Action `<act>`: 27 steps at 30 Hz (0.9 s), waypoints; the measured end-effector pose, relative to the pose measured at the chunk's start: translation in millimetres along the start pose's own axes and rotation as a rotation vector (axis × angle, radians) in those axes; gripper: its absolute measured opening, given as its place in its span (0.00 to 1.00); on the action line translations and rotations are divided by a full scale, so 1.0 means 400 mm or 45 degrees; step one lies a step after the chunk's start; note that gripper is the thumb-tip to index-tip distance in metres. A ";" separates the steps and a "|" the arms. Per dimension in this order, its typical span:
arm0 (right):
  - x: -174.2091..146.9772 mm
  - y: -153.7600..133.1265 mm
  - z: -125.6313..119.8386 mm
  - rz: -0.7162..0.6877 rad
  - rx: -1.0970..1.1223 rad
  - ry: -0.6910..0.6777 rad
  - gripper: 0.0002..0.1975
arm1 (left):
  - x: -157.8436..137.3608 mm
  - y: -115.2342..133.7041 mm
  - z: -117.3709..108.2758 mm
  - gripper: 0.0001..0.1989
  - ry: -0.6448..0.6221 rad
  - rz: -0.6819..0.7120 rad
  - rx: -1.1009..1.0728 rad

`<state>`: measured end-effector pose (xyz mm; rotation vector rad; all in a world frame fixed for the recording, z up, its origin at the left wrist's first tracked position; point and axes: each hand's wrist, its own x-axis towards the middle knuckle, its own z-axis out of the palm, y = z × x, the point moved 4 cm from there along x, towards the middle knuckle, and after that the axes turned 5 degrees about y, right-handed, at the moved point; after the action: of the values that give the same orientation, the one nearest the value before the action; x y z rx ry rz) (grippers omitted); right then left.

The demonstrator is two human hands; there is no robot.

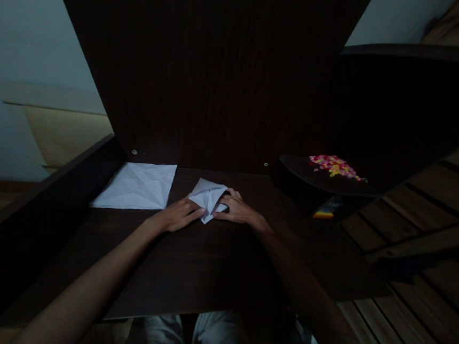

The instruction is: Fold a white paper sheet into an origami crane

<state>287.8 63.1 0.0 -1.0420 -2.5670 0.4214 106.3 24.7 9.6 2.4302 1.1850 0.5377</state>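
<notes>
Paper [207,196], white, thin and folded into a small pointed shape, lies between your two hands on the dark brown, wood-grained desktop [189,270], right of the large white, creased paper sheet [140,184]; the likeliest trouble is a fold set off line, since the layers look loose at the right side and could slide over one another if your two hands press unevenly; a tear at a crease is possible too, should your fingers pull outward while the thumbs bear down; the dim light could hide a crooked edge from you, and the smooth-looking surface might let the small piece skid if one side were let go; your left hand [178,214] lies low at the left corner, its fingers close together and gently bent, its thumb stretched across onto the lower part of the folds; whether it pinches or only presses, I cannot tell; your right hand [237,208] is half open, fingers curled about the right edge, with a gap between them and the thumb, which reaches toward the lower point; its fingertips are partly hidden by the raised layer, so I cannot tell how firmly they grip; the two hands are apart, with only the paper between them.
</notes>
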 end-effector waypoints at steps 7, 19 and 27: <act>0.001 0.014 0.023 0.061 -0.036 0.051 0.17 | -0.001 -0.018 0.010 0.19 0.034 0.026 0.141; 0.006 0.016 0.042 0.093 -0.102 0.144 0.15 | -0.017 -0.009 -0.006 0.15 0.290 0.146 0.592; 0.008 0.022 0.046 0.096 -0.042 0.179 0.13 | -0.023 0.025 -0.003 0.13 0.414 0.419 0.268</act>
<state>283.6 68.8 -19.5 -1.1404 -2.4248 0.3142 107.2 12.0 13.9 2.8197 1.0029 0.9820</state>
